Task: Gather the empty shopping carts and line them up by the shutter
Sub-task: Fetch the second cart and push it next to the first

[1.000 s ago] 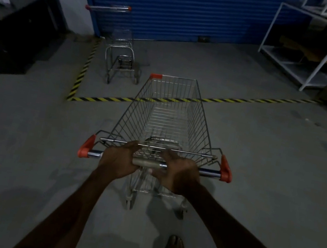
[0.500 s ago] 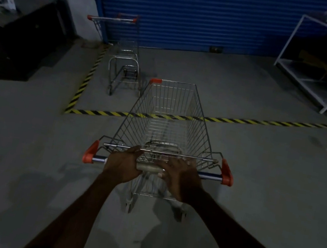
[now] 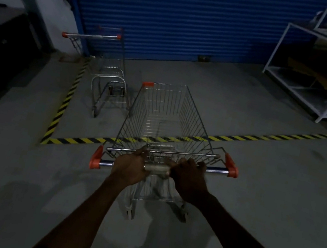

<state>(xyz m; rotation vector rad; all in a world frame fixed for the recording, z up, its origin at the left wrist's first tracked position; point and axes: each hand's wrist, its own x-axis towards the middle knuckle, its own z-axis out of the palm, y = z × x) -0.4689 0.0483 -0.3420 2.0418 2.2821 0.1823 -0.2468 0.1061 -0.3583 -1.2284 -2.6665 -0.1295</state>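
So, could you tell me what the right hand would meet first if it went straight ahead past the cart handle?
The right hand, pointing forward, would likely first meet the cart's rear wire panel just beyond the handle; the exact gap is unclear.

head-worn view, angled down, facing shutter [image 3: 177, 17]

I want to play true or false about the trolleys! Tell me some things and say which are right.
1. Both hands, the left hand and the right hand, grip the handle bar of the near cart. True.
2. The near cart is full of shopping. False: its basket is empty.
3. The shutter is red. False: it is blue.
4. Another cart stands by the shutter, ahead and to the left. True.
5. Striped yellow and black tape runs across the floor. True.
6. The white rack stands on the left. False: it is on the right.
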